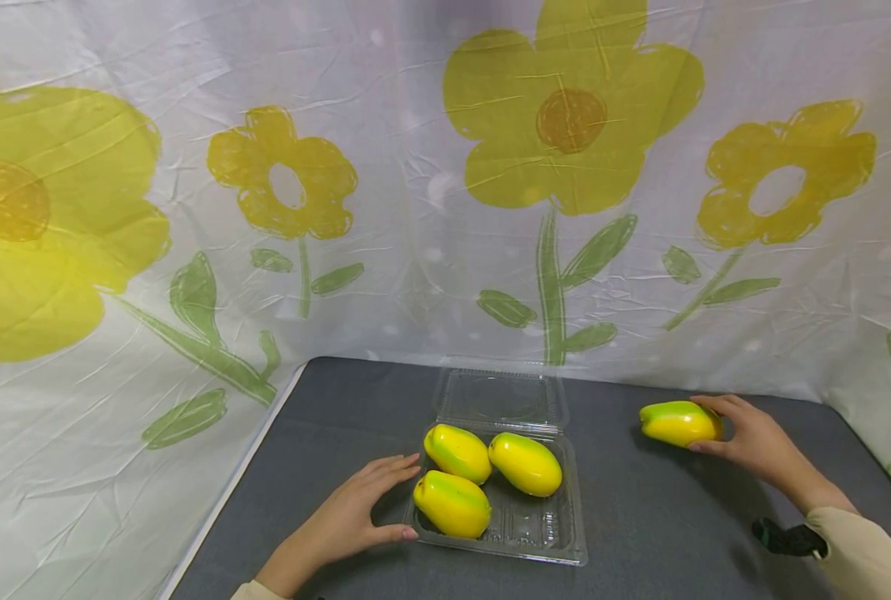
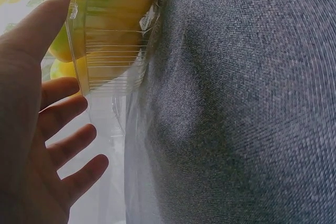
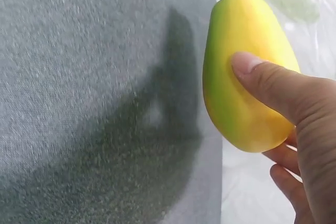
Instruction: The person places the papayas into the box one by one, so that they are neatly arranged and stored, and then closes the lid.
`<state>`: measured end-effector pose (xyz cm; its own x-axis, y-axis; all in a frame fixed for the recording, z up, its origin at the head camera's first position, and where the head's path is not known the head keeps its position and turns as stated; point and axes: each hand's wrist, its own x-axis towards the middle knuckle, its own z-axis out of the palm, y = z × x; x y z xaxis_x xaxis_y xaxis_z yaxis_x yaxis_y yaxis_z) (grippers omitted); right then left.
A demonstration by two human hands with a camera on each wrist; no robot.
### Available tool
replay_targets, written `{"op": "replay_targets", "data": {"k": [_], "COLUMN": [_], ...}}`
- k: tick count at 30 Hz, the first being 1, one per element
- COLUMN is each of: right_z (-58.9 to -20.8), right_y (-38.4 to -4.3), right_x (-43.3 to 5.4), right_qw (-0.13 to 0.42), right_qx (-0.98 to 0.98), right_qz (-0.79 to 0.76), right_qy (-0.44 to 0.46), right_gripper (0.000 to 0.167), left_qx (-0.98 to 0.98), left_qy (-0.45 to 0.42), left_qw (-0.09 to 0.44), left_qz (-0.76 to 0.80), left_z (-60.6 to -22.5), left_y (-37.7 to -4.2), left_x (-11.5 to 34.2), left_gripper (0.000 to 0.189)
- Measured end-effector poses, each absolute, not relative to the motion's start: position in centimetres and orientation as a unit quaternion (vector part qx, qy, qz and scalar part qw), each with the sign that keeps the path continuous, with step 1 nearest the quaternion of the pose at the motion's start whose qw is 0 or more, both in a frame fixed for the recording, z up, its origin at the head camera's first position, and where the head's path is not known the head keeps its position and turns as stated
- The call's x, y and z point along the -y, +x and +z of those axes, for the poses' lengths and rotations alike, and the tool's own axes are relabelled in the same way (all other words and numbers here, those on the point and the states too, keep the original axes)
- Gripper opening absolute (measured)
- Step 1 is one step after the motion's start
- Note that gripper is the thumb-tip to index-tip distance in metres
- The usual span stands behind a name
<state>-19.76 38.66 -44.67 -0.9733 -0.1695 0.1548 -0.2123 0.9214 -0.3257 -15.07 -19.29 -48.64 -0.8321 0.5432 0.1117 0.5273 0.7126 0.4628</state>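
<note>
My right hand (image 1: 753, 442) grips a yellow-green mango (image 1: 680, 423) at the right of the head view, thumb on one side and fingers behind. In the right wrist view the mango (image 3: 247, 72) hangs over the grey cloth, its shadow beside it. A clear plastic clamshell box (image 1: 520, 546) lies with its lid (image 1: 501, 396) folded back. Three more mangoes sit inside: one at back left (image 1: 458, 452), one at back right (image 1: 526, 464), one at front left (image 1: 453, 504). My left hand (image 1: 347, 512) has its fingers spread at the box's left side, thumb by the rim (image 2: 73, 11).
A dark grey cloth (image 1: 640, 533) covers the table, with its pale left edge (image 1: 235, 479) showing. Behind and around it hangs a white curtain (image 1: 400, 250) printed with yellow flowers. A dark band (image 1: 786, 537) sits at my right sleeve.
</note>
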Motion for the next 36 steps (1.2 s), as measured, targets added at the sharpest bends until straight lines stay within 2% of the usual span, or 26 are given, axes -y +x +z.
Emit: {"op": "replay_targets", "data": {"k": [10, 27, 36], "right_z": [-44.2, -43.8, -43.7], "right_y": [-19.1, -17.6, -16.6], "right_x": [-36.7, -33.7, -31.7], "right_qw": [0.065, 0.116, 0.124], "right_qx": [0.976, 0.959, 0.951], "right_qz": [0.166, 0.185, 0.202], "right_qy": [0.121, 0.181, 0.200], "right_gripper": [0.080, 0.072, 0.071], "left_qx": [-0.926, -0.925, -0.926], "left_qy": [0.288, 0.288, 0.286], "left_qw": [0.018, 0.019, 0.023], "left_qz": [0.244, 0.246, 0.247], "left_z": [-48.6, -48.6, -48.4], "left_y": [-15.1, -15.1, -15.0], "left_x": [19.3, 19.2, 19.2], "left_gripper": [0.087, 0.087, 0.087]}}
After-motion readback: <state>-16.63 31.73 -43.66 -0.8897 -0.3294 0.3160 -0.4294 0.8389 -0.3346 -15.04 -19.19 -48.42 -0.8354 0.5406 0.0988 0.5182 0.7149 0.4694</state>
